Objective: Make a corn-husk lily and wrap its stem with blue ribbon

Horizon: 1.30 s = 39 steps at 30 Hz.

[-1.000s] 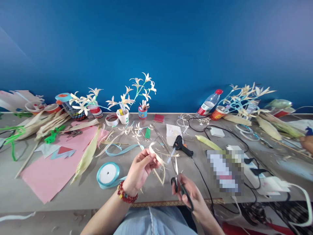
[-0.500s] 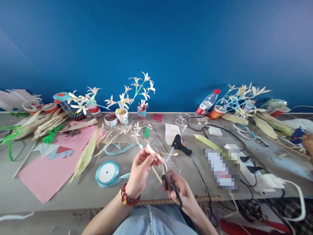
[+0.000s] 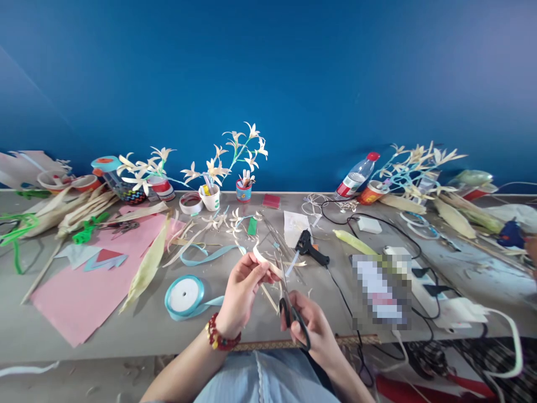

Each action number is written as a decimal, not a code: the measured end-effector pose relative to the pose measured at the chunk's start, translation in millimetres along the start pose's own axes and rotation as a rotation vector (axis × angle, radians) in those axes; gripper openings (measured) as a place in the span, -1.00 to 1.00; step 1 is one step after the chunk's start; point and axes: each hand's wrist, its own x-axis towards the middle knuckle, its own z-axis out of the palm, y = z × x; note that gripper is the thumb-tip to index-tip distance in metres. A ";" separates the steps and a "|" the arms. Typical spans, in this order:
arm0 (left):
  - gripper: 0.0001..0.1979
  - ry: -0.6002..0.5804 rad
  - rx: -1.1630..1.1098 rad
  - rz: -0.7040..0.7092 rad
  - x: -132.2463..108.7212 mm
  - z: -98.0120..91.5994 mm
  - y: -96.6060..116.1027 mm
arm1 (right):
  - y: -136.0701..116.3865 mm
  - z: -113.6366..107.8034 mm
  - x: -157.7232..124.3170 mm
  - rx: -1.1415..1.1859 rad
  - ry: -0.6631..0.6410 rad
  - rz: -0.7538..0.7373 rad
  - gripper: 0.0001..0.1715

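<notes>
Husk strip (image 3: 265,261) pinched in left hand (image 3: 241,294), scissors (image 3: 289,299) alongside

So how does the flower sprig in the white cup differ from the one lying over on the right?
The sprig in the white cup stands upright, tall against the blue wall; the sprig on the right leans low over the table. The first rises as one thin branch, the second spreads wide and bushy. Both carry pale cream star-shaped blossoms on light blue stems.
</notes>
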 end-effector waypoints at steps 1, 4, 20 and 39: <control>-0.85 0.001 0.002 0.001 0.3 -0.2 -0.1 | 1.4 -0.1 0.0 0.003 0.001 0.003 -0.33; -0.84 0.013 0.009 0.007 1.1 -0.6 0.3 | 4.5 -0.2 0.2 -0.010 0.002 0.013 -0.34; -0.81 0.046 0.076 0.041 1.5 -4.5 2.6 | 2.7 -0.6 1.0 -0.165 0.031 -0.005 -0.38; -0.81 -0.168 0.021 -0.037 -1.1 -4.6 2.4 | -17.5 7.3 17.1 0.381 0.199 -0.058 -0.47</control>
